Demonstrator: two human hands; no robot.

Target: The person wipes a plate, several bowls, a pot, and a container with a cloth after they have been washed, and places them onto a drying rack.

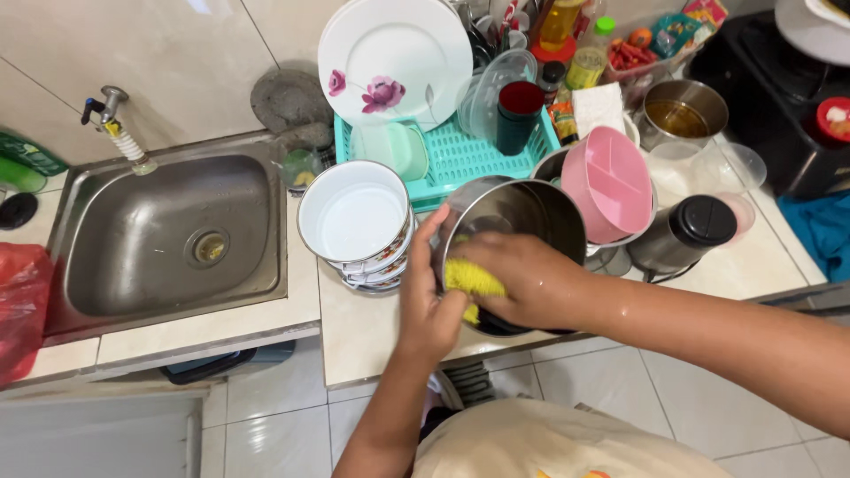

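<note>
Right hand [522, 279] was clamped down on a yellow scrub sponge [472, 281], fingers curled over it and pressing it against the inside rim of a steel pot [518, 212]. Left hand [428, 296] was wrapped round the near edge of that pot, thumb on the rim, holding it tipped toward me at the counter's [354, 336] front edge. So the pot was right at the grip, both hands on it.

Progress, as far as I could judge: pot was mid-scrub, not rinsed. No suds visible tbh, and the dark lower part of the pot was hidden by the hands, so can't tell how clean it was.

Just left of the grip sat a stack of white enamel bowls [356, 219], prob waiting or done, couldn't say which. Behind the grip, a teal drying rack [460, 159] already held a flowered plate [394, 60], cups and clear lids, so I'd guess a fair bit was washed. Right of the grip: pink divided container [609, 184] and a steel flask w/ black lid [682, 232]. Further left, the sink [168, 235] looked dry, tap [115, 124] off.
</note>
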